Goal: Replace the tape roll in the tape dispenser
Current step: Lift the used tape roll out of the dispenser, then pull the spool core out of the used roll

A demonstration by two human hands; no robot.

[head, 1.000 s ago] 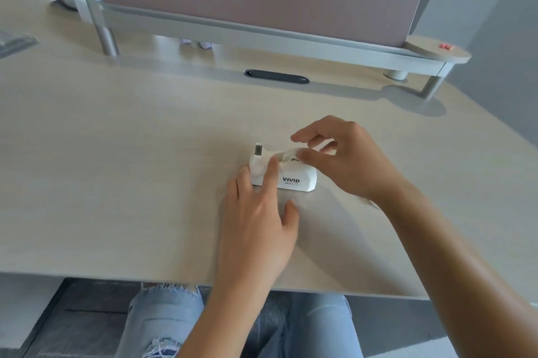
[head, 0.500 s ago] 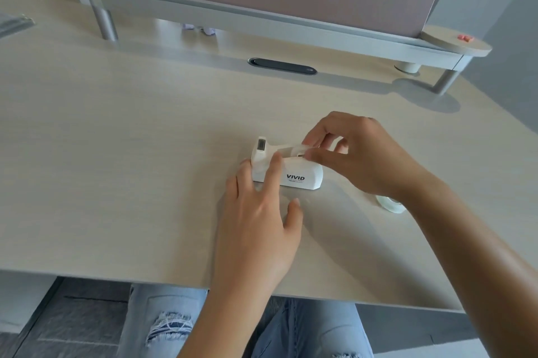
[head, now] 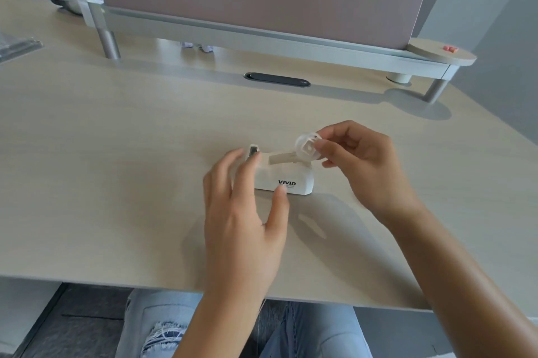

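A small white tape dispenser [head: 294, 180] marked VIVID stands on the light wood desk [head: 116, 168], its cutter at the left end. My left hand [head: 247, 212] rests against its left and front side, fingers spread, thumb touching the front. My right hand [head: 364, 165] pinches a clear tape roll [head: 307, 148] on a white core, held just above the dispenser's right end. A short strip of tape [head: 281, 158] trails from the roll toward the cutter.
A raised shelf [head: 262, 34] with a pink divider panel runs along the back of the desk, on metal legs. A black cable slot [head: 276, 79] lies behind the dispenser. A round side shelf [head: 442, 53] sits at the back right. My knees in jeans show below the desk's front edge.
My right hand has lifted the tape roll up out of the dispenser. My left hand has opened wider around the dispenser's left side. The camera view has shifted.
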